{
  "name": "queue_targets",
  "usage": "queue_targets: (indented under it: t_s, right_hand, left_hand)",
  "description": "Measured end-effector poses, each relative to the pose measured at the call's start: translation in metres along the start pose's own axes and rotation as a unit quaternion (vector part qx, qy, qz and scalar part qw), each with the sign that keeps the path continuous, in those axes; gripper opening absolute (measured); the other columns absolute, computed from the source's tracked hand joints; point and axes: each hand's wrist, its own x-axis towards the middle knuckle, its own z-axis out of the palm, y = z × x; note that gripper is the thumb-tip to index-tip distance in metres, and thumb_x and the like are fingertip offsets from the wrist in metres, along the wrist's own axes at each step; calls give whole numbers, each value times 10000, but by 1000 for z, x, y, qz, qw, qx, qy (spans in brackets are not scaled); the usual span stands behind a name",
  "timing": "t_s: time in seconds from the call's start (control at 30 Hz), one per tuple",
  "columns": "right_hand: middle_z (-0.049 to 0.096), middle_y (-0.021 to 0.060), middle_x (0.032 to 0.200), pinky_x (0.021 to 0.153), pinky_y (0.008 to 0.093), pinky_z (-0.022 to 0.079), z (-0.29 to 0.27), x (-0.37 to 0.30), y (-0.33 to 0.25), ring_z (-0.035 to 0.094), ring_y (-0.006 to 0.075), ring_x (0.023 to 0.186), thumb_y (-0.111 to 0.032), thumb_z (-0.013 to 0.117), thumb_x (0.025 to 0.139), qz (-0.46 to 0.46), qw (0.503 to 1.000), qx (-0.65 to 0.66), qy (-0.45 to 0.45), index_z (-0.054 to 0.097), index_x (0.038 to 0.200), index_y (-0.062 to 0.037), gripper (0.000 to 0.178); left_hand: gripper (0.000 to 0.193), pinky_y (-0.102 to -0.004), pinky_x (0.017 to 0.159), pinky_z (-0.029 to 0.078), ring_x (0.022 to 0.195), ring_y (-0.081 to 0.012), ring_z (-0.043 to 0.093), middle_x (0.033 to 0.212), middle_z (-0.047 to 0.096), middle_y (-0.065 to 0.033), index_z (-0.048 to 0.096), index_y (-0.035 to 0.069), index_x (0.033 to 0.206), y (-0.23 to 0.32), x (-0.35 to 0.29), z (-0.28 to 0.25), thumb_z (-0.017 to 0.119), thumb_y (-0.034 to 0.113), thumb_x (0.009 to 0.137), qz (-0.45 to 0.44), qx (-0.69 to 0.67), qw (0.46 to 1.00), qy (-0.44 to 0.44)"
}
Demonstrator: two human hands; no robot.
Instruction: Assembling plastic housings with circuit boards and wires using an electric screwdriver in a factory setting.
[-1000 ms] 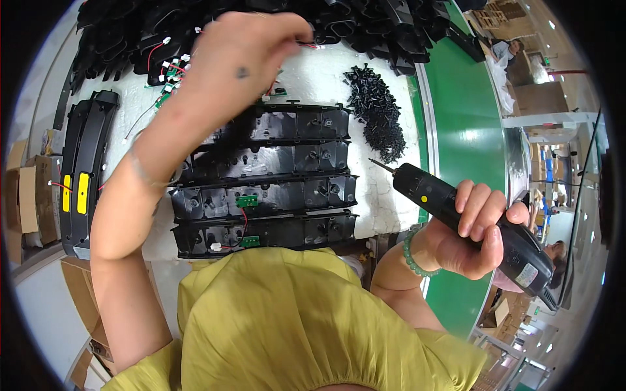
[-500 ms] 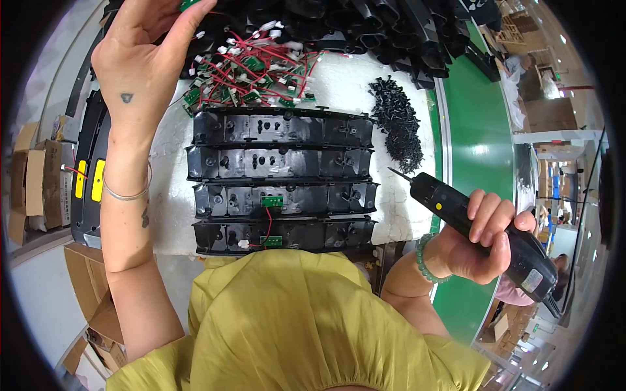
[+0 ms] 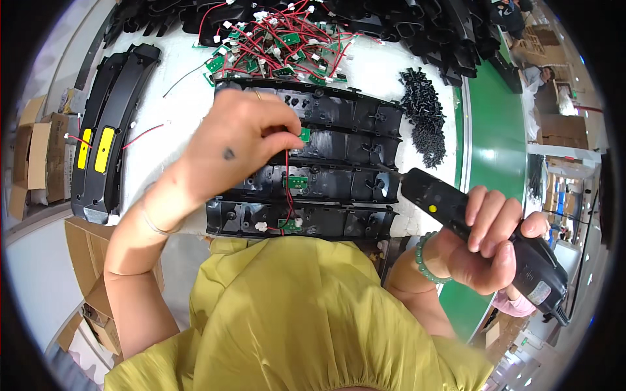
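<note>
My left hand [image 3: 235,143] pinches a small green circuit board [image 3: 304,135] between thumb and fingertips, over the second-farthest of several long black plastic housings [image 3: 355,137] laid in a row. A red wire [image 3: 287,173] runs from there toward me. Whether this board touches the housing, I cannot tell. The two nearest housings each carry a green board [image 3: 297,182] in the middle. My right hand [image 3: 489,241] is wrapped round a black electric screwdriver [image 3: 437,202], its bit pointing left, close to the housings' right ends.
A heap of green boards with red wires [image 3: 280,42] lies beyond the housings. To their right is a pile of black screws [image 3: 424,117]. Two assembled black parts with yellow patches [image 3: 104,150] lie at left. More black plastic parts [image 3: 417,26] are stacked at the back.
From the far left, my left hand has come nearer and to the right, bringing the circuit board over the second-farthest housing. My right hand still grips the electric screwdriver, almost unmoved.
</note>
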Motion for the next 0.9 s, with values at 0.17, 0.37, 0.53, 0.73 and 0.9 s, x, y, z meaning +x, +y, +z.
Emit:
queue_targets:
  t_s: [0.17,0.37,0.53,0.73,0.9]
  right_hand:
    - [497,-6,636,556,307,402,29,-3,8,464,130,507,-89,642,823,48,998,38,-30,419,1019,-136,301]
    - [450,-11,614,571,280,355,43,2,24,432,112,511,-81,565,785,59,994,-7,-91,444,1075,-111,315]
    - [454,-7,615,570,292,354,47,1,48,426,122,514,-98,567,799,49,993,7,-109,450,1103,-116,327]
    - [449,-9,609,572,292,357,50,1,57,431,122,522,-103,577,797,58,992,14,-115,458,1105,-123,330]
    - [450,-10,609,571,291,359,51,2,59,436,121,522,-117,587,804,61,991,9,-120,455,1102,-129,326]
  left_hand:
    - [132,-326,651,517,722,-267,643,798,669,-89,651,16,778,-14,-13,21,750,38,694,31,110,992,50]
    - [133,-322,644,508,736,-242,631,786,657,-67,632,33,752,-17,-14,32,743,33,680,77,123,986,85]
    - [140,-354,608,488,736,-244,588,744,574,-42,581,66,733,-23,-18,37,716,81,698,82,127,985,78]
    - [140,-348,605,482,723,-243,569,723,547,-54,549,49,704,-26,-19,40,688,61,715,94,111,986,86]
    - [129,-342,634,481,733,-244,552,721,527,-62,522,49,684,-26,-19,39,646,22,706,108,117,984,79]
